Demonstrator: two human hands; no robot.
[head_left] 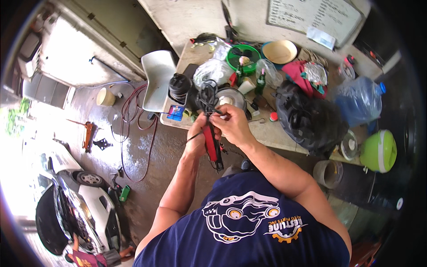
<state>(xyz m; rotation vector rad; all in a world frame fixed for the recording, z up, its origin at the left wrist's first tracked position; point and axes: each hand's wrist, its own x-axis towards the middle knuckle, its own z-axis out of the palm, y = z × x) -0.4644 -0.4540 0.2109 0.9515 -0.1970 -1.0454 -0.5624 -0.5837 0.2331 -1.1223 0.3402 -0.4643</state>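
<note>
My left hand (197,137) is wrapped round a slim red and black corded hand tool (211,144), whose exact kind I cannot make out. Its black cord (208,94) is gathered into a bundle of loops above my hands, over the front edge of the cluttered table (278,139). Close beside the left, my right hand (230,123) pinches the cord where it meets the bundle. Behind the hands lie a round pot lid (238,95) and a black lidded tumbler (179,86).
Green bottles (260,82), a black bag (304,115) and a large water jug (359,101) crowd the table. A white chair (158,71) stands left; a red hose (126,120) loops across the wet floor. Another person (95,258) is beside a white car (95,200) with its hood raised.
</note>
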